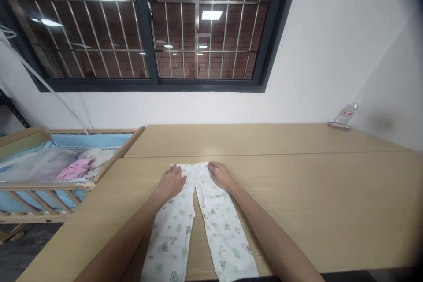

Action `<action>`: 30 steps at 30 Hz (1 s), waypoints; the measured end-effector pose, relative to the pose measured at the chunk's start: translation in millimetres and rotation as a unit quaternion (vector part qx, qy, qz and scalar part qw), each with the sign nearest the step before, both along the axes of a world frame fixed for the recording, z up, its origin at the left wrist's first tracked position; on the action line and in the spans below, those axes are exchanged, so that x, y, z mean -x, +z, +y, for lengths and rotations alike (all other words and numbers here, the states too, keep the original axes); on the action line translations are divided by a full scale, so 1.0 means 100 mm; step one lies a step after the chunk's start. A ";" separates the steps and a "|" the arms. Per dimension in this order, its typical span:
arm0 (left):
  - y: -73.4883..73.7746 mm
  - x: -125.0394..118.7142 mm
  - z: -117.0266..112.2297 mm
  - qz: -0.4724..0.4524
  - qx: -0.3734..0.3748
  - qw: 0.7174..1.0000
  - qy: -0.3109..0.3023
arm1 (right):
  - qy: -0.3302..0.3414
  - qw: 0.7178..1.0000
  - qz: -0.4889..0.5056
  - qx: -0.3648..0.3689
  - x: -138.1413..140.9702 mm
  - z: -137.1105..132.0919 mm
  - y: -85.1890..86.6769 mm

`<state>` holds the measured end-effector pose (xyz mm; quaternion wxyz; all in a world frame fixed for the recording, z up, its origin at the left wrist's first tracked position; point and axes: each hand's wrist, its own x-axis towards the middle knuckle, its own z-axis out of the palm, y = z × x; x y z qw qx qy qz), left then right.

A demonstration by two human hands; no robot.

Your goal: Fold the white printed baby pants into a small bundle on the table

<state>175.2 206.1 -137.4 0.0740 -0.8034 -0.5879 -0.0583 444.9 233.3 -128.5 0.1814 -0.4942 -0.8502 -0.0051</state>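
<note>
A pair of white baby pants (216, 216) with small green and pink prints lies spread on the wooden table, waistband at the far end and legs toward me. My left hand (172, 181) rests on the waistband's left corner, fingers stretched out and thumb apart. At the right corner, my right hand (222, 176) lies over the waistband's edge with its fingers extended on the cloth. The legs are slightly parted, and the cuffs run to the bottom of the view.
The pale wooden table (317, 202) has a seam across it. To the left stands a wooden crib (115, 158) with blue lining and a pink cloth (76, 169). A clear plastic bottle (345, 114) stands at the back right. A barred window (205, 83) is above.
</note>
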 end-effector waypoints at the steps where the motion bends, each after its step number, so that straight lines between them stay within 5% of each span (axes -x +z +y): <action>1: 0.01 -0.01 0.06 -0.001 0.003 1.000 0.003 | -0.002 1.000 0.006 -0.001 -0.01 0.05 0.00; 8: 0.13 -0.08 0.31 -0.011 0.030 0.999 0.009 | -0.007 0.997 0.078 0.030 -0.02 0.27 0.00; 14: 0.39 -0.17 0.22 -0.021 0.039 0.999 0.004 | -0.038 0.981 0.184 0.059 -0.06 0.39 -0.04; 18: 0.65 -0.49 -0.24 -0.032 0.035 0.998 -0.029 | -0.134 0.944 0.288 0.083 -0.14 0.55 0.01; 22: 0.80 -0.98 -1.06 -0.049 0.082 0.988 -0.122 | -0.170 0.909 0.356 0.138 -0.14 0.65 0.07; 26: 0.77 -1.39 -1.73 -0.105 0.231 0.949 -0.187 | -0.173 0.888 0.378 0.194 -0.06 0.66 0.10; 30: 0.65 -1.63 -1.86 -0.122 0.304 0.930 -0.170 | -0.195 0.878 0.380 0.215 -0.02 0.70 0.13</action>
